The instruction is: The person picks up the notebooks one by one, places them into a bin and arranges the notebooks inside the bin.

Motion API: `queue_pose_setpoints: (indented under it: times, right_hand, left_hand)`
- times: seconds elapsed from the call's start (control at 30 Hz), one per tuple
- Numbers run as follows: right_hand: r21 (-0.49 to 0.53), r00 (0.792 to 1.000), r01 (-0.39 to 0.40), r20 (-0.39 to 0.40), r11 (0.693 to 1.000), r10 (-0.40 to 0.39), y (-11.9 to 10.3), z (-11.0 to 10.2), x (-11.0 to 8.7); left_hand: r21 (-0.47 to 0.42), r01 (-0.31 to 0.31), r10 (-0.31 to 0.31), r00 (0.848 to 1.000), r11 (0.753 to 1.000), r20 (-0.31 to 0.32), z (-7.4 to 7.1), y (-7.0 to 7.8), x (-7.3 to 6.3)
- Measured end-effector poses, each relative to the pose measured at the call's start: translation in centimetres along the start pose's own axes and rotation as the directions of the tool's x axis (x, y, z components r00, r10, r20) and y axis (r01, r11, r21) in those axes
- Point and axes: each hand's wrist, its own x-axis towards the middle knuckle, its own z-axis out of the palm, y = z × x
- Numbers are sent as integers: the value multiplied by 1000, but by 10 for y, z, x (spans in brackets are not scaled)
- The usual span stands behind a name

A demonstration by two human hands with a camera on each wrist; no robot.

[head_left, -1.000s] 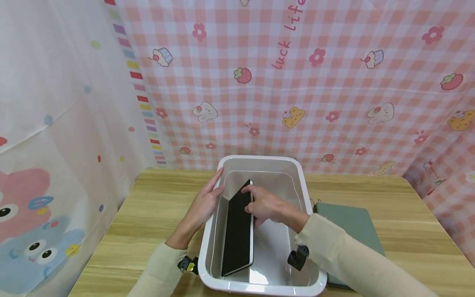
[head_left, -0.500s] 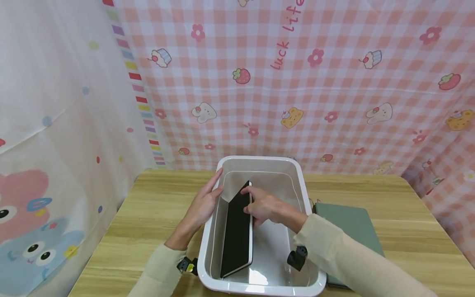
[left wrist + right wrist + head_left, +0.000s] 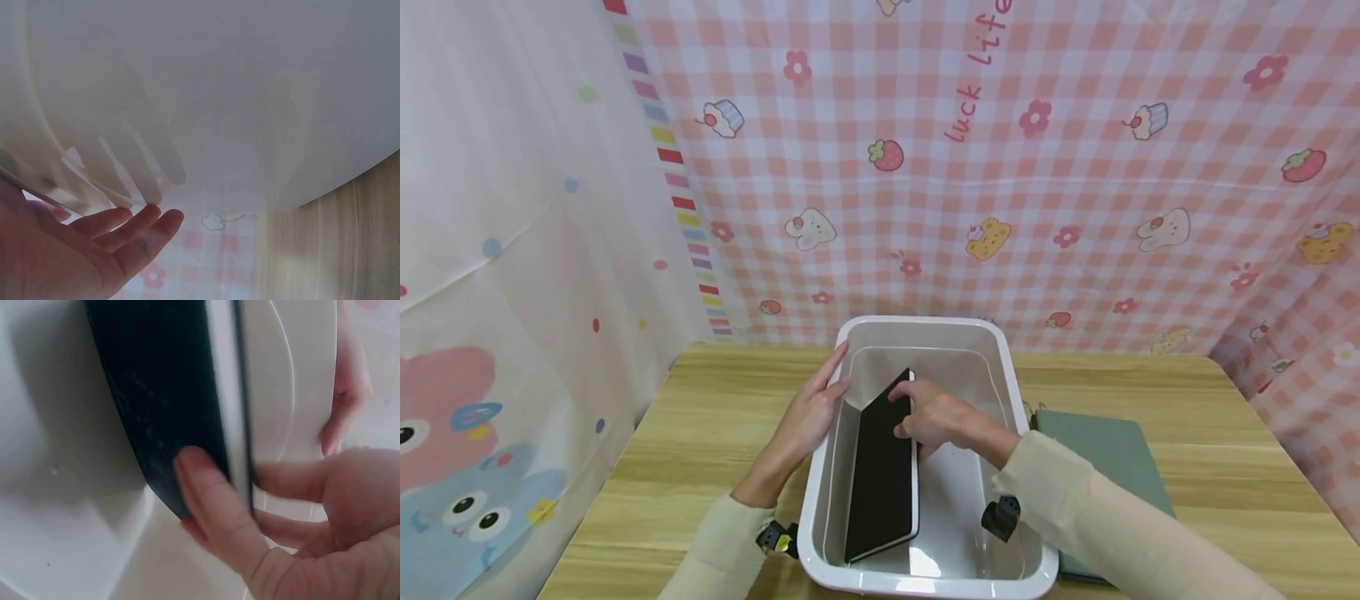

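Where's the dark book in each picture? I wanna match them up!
Head: the dark book is low in the picture, just left of the tub's middle, with the right hand holding it.
Left wrist: it isn't in this one.
Right wrist: the dark book is at the top, around the middle, with its white edge showing.
Landmark: the white tub is in all three views.

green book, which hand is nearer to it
Right: the right hand is in the bin, gripping the black book; the green book lies just outside the bin's right side. The left hand touches the bin's left rim, farther off.
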Motion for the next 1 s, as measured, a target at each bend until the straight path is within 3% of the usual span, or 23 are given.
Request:
queue_pose_setpoints:
  times: [0.43,0.73,1.0]
  right_hand:
    - [-146,993,-83,77,986,94,0,-11,-8]
    - [-227,987,-80,120,971,109,1,-14,-12]
    - [-278,989,-76,101,958,108,1,-14,-14]
  left_hand:
    - [0,-15,15,1000,1000,-5,0,0,1]
    - [-17,-17,17,1000,1000,7,0,-1,0]
    - [-9,-16,16,1000,1000,2,0,-2,1]
